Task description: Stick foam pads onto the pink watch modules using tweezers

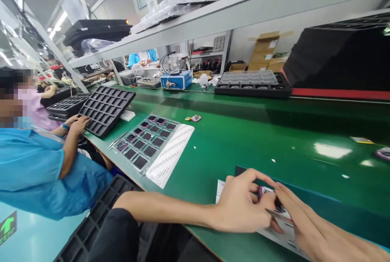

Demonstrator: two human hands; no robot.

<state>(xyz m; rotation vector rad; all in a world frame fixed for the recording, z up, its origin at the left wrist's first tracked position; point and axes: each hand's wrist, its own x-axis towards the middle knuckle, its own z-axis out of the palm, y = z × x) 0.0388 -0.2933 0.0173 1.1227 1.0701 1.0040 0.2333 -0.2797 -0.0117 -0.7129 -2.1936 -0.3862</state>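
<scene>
My left hand (246, 205) is closed on a small purple-rimmed electronic part (264, 191), which looks like a watch case. My right hand (300, 217) meets it from the right, its fingers pinched together around a thin pointed metal tool (278, 215) that looks like tweezers. Fingers cover most of the part. Both hands are above a pale plate (283, 235) at the table's near edge. Left of them lies a clear blister tray (143, 142) of dark square pieces, several purple-rimmed, with a white printed sheet (172, 154) along its side.
A co-worker in blue (39, 164) holds a tilted black compartment tray (106, 109) at left. Another purple-rimmed part (196, 118) lies mid-table; one more (383, 153) is at the right edge. A blue box (176, 80) and a black tray (252, 90) stand behind, below a shelf (195, 22).
</scene>
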